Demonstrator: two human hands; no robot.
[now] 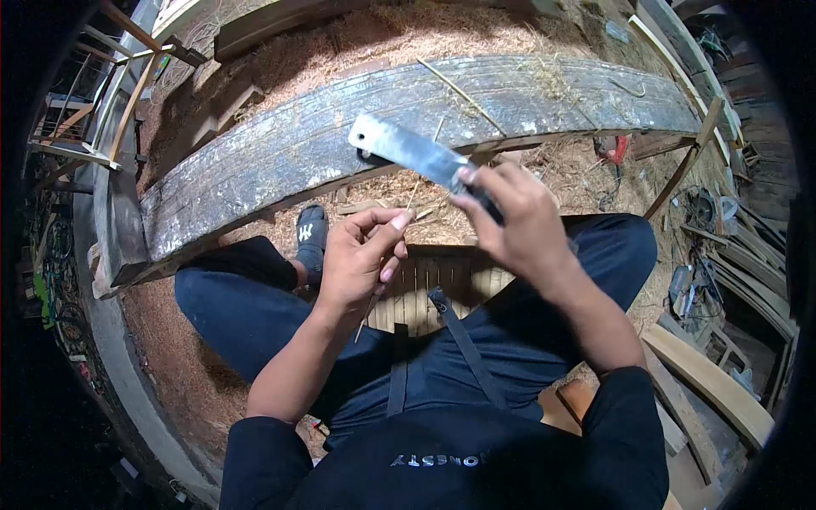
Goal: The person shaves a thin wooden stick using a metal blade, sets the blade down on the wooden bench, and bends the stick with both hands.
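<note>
My right hand (523,217) is closed around the dark handle of a broad knife (404,146). Its flat metal blade points up and left, with a round hole near the squared tip. My left hand (361,259) pinches a thin wooden stick (413,197) between thumb and fingers. The stick's upper end rises toward the blade, and its lower part shows below the palm. Whether blade and stick touch, I cannot tell. Both hands are above my lap, on the near side of a long worn wooden bench (280,153).
A longer thin strip (459,95) lies across the bench, and a curved piece (629,88) rests at its right. A red-handled tool (619,149) is by the bench's right end. Wood shavings cover the floor. Curved boards (710,374) are stacked at right; a wooden frame (110,102) stands at left.
</note>
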